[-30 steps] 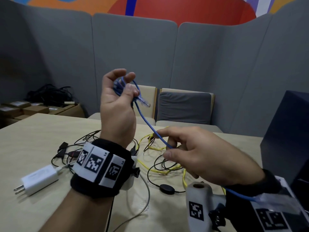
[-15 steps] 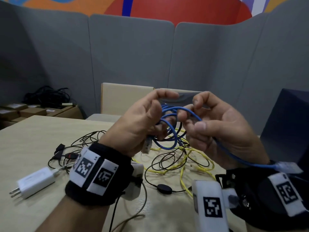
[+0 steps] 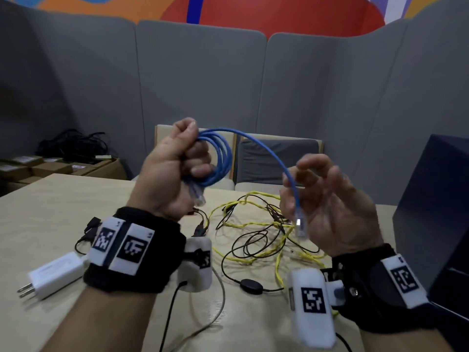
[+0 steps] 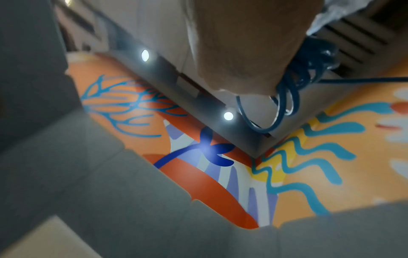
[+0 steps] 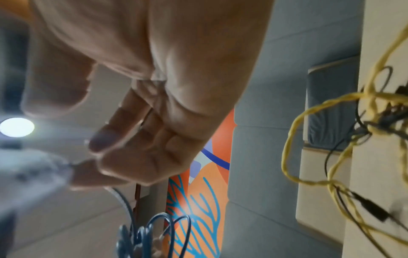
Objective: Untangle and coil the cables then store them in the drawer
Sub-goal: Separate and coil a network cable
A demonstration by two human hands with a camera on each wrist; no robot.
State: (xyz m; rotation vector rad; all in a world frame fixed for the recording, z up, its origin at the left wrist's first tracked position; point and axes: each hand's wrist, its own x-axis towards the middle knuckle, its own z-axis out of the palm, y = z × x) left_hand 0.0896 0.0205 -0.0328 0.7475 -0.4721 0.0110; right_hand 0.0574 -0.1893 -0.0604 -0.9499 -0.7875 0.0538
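Observation:
My left hand [image 3: 175, 168] is raised above the table, fist closed round a small coil of blue network cable [image 3: 220, 158]; one clear plug [image 3: 197, 196] hangs below the fist. In the left wrist view the coil [image 4: 284, 97] loops out beside the left hand [image 4: 232, 43]. The cable's free tail arcs right to my right hand [image 3: 330, 199], whose loosely curled fingers hold it just above the other clear plug [image 3: 300, 224]. The right wrist view shows the right hand [image 5: 154, 87] with the coil [image 5: 154, 235] beyond its fingertips.
On the wooden table [image 3: 50, 212] below lie a tangle of yellow cable [image 3: 253, 222] and thin black cables [image 3: 251, 245], and a white charger [image 3: 55, 273] at the left. A dark blue cabinet [image 3: 436, 212] stands at the right. Chairs [image 3: 276, 161] face the far edge.
The hands, together at the coil half a second ago, have parted. My right hand slid right along the tail to its plug, and my left hand closed into a fist on the coil.

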